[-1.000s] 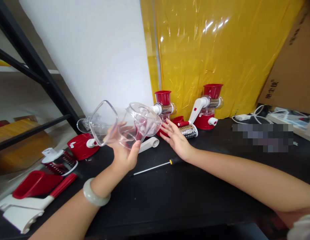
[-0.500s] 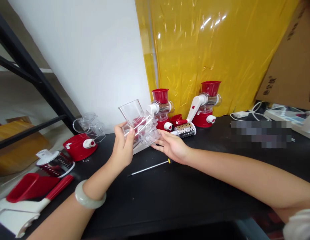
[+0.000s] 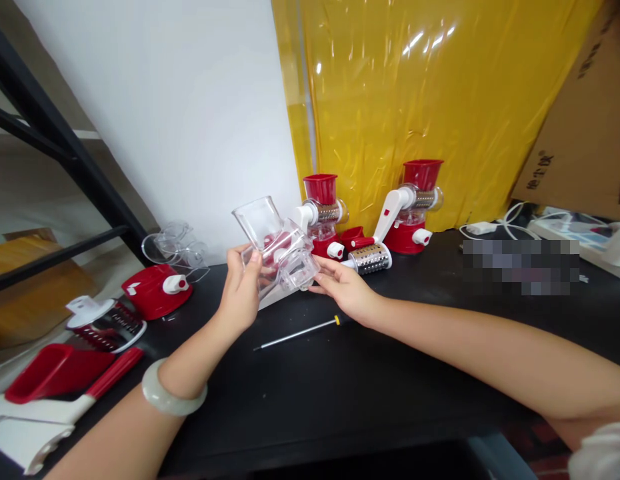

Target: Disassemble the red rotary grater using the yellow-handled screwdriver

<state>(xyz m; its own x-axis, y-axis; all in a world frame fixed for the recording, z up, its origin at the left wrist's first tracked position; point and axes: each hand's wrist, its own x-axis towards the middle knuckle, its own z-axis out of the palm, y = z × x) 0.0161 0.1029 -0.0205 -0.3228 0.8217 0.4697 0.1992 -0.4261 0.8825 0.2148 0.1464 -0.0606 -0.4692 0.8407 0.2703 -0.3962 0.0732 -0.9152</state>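
Observation:
My left hand [image 3: 241, 291] grips a clear plastic grater housing [image 3: 275, 243] with a square funnel top, held tilted above the black table [image 3: 340, 393]. My right hand [image 3: 343, 288] touches the housing's round lower end with its fingertips, fingers partly curled around it. A white crank piece [image 3: 270, 297] lies on the table just beneath the housing. A thin screwdriver [image 3: 296, 333] lies on the table below both hands. I wear a pale bangle on my left wrist.
Two assembled red-and-white rotary graters [image 3: 322, 217] [image 3: 414, 207] stand at the back by a yellow sheet, with a steel drum [image 3: 371, 257] between them. A red base [image 3: 155, 290], a clear housing [image 3: 175, 245], a blade drum [image 3: 103, 321] and red-white parts [image 3: 55, 387] lie left. Cables [image 3: 510, 223] lie right.
The clear housing was turned from lying sideways to funnel-up and moved right and away. My right hand came in from the table and now touches its lower end.

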